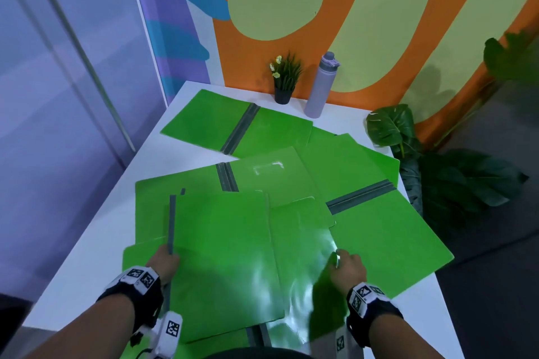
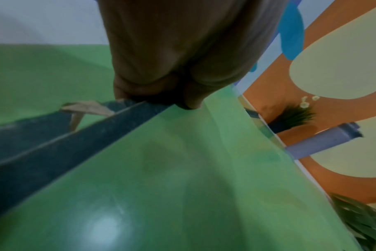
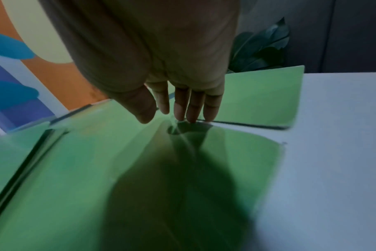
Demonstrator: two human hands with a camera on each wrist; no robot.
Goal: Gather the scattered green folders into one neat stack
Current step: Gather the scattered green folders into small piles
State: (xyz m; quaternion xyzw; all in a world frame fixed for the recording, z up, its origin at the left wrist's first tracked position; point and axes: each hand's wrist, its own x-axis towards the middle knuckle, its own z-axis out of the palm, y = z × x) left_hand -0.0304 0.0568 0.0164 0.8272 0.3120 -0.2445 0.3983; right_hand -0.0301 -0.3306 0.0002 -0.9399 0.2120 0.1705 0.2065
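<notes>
At the lower middle of the head view, the left hand [image 1: 164,261] grips the grey spine edge of the top folder [image 1: 224,259], fingers curled round it, as the left wrist view shows. The right hand [image 1: 347,269] is at the glossy right-hand flap [image 1: 303,245]; in the right wrist view its fingers [image 3: 192,108] are straight and close together, tips touching the flap's edge, thumb apart and holding nothing. The top folder's long axis runs from the bottom of the frame toward the top, tilted slightly left, with its spine along the left side. It is thin, smooth, shiny green plastic with rounded corners, catching white glare.

Around it other folders lie overlapping on the white table [image 1: 96,259]. One [image 1: 180,183] spreads open beneath, grey spine pointing up the frame. Another [image 1: 388,230] fans out to the right, spine slanting toward the upper right, its corner past the table's edge. A fourth [image 1: 236,125] lies open at upper centre, spine running diagonally. More green sheets sit between these at the right.

Behind them, against an orange and yellow-green wall, stand a small potted plant [image 1: 284,79] and a lilac bottle [image 1: 320,84]. Large dark leaves [image 1: 390,125] crowd the table's right edge.
</notes>
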